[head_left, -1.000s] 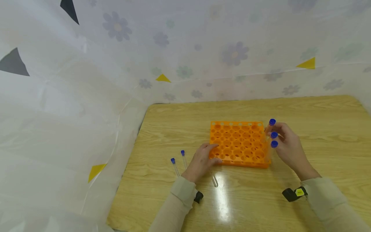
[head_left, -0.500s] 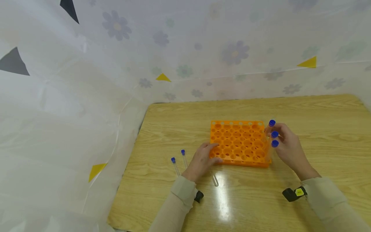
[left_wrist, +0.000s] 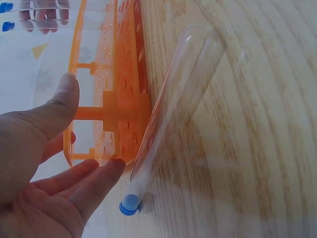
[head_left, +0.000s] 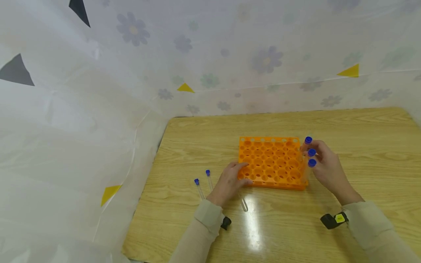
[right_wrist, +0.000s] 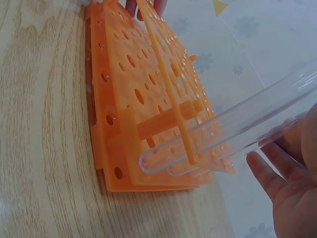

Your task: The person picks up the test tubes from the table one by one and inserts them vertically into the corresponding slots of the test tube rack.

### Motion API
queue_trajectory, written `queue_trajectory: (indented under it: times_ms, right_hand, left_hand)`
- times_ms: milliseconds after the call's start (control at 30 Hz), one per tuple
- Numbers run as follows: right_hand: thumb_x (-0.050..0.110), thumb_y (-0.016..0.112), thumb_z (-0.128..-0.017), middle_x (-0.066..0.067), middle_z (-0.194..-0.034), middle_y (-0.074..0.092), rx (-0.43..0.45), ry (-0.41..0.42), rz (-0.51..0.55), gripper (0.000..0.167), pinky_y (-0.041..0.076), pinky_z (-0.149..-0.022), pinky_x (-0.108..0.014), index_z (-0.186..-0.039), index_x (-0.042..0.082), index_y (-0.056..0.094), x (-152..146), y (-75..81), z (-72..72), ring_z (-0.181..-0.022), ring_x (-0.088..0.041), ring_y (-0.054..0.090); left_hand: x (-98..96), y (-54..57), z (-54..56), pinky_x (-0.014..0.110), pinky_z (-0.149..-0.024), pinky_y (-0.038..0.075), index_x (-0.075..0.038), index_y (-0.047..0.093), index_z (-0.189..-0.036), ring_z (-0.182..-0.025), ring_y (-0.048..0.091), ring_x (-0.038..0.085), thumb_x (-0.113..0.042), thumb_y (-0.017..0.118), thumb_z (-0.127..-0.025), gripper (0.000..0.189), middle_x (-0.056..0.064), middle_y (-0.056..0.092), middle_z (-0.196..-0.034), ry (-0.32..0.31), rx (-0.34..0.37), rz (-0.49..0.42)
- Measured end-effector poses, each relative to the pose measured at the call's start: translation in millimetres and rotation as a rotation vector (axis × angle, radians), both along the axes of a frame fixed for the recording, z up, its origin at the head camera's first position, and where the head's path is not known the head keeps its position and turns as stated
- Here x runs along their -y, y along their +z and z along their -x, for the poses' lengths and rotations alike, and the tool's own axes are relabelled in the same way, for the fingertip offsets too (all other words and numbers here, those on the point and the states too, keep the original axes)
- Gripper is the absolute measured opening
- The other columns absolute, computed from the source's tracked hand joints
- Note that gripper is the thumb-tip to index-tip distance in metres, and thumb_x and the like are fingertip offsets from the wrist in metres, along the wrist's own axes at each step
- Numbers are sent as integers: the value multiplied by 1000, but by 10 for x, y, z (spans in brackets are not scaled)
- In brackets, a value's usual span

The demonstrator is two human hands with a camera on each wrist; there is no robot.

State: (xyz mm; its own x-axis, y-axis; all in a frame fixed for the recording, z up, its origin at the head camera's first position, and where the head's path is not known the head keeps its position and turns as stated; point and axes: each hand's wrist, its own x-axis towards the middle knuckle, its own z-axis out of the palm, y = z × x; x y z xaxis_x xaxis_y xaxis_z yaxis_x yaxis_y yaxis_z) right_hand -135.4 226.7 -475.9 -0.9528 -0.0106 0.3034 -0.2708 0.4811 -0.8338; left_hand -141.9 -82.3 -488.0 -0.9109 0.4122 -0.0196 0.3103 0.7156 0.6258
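Note:
At the left end of an orange test tube rack (head_left: 269,179), my left hand (head_left: 228,182) grips its edge, the thumb on the upper plate and fingers against the end frame. Beyond the rack's right end, my right hand (head_left: 329,166) holds clear test tubes (right_wrist: 247,116) with blue caps; three caps show in the head view. Their rounded bottoms overlap the rack's right end in the right wrist view; whether any sits in a hole I cannot tell. A loose capped test tube (left_wrist: 173,104) lies on the table before the rack, its cap near my left fingers.
Two more blue-capped tubes, a nearer tube (head_left: 199,190) and a farther tube (head_left: 209,179), lie left of my left hand, their lower ends hidden by the arm. The wooden table (head_left: 371,146) meets a flowered sheet (head_left: 230,65) at the back. Black wrist cameras hang under both sleeves.
The farthest blue cap at my right hand has shifted very slightly toward the other two. The left hand and the rack stay essentially where they were.

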Motion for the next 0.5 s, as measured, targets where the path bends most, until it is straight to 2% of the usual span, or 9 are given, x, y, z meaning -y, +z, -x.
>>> queue_trajectory:
  times_ms: [267, 500]
  right_hand:
    - [5, 46, -103, 1, -115, 57, -2, -18, -30, 24, 39, -86, 3, -127, 3, 51, 1, 13, -15, -105, 12, 51]
    - [3, 46, -103, 3, -116, 55, 44, -14, -43, 26, 42, -83, 2, -128, 7, 49, -16, 37, -44, -107, 11, 49]
  left_hand:
    - [1, -1, 2, 31, -101, 52, -14, 51, -144, -121, 57, 21, -36, 72, -87, 64, 9, 54, -137, -3, -4, 3]
    - [3, 2, 0, 32, -102, 51, -15, 51, -144, -123, 57, 22, -37, 72, -87, 64, 10, 54, -138, 1, 8, 0]
